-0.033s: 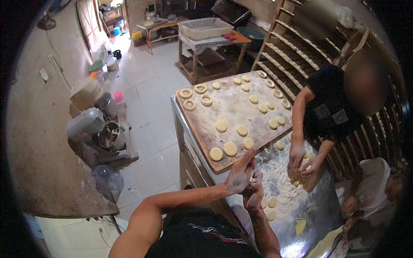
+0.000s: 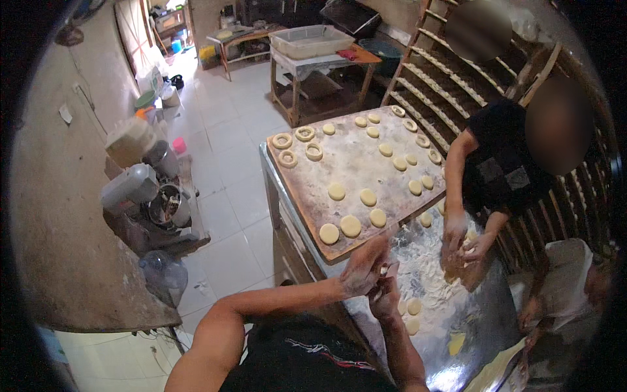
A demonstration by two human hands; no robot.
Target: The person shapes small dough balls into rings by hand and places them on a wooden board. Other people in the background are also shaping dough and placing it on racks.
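In the head view, my left hand [image 2: 363, 266] and my right hand [image 2: 384, 298] meet over the steel table's near edge, fingers curled and pressed together. What is between them, if anything, is too small and hidden to name. Just beyond them lies a floured wooden board [image 2: 346, 157] bearing several flat dough discs [image 2: 351, 226] and several dough rings [image 2: 305, 134]. Beside my right hand, small dough discs [image 2: 413, 307] lie on the steel tabletop [image 2: 486, 340], near scattered flour [image 2: 424, 261] and a yellow smear.
A co-worker's hands [image 2: 464, 245] work in the flour at right; another person in white [image 2: 562, 281] is at lower right. Behind are wooden racks [image 2: 450, 75] and a table with a plastic tub [image 2: 310, 42]. Along the left stand a mixer [image 2: 130, 186] and a water jug [image 2: 163, 277].
My hands have shifted very slightly, with fingers still close together. The co-worker's hands have moved a little in the flour.
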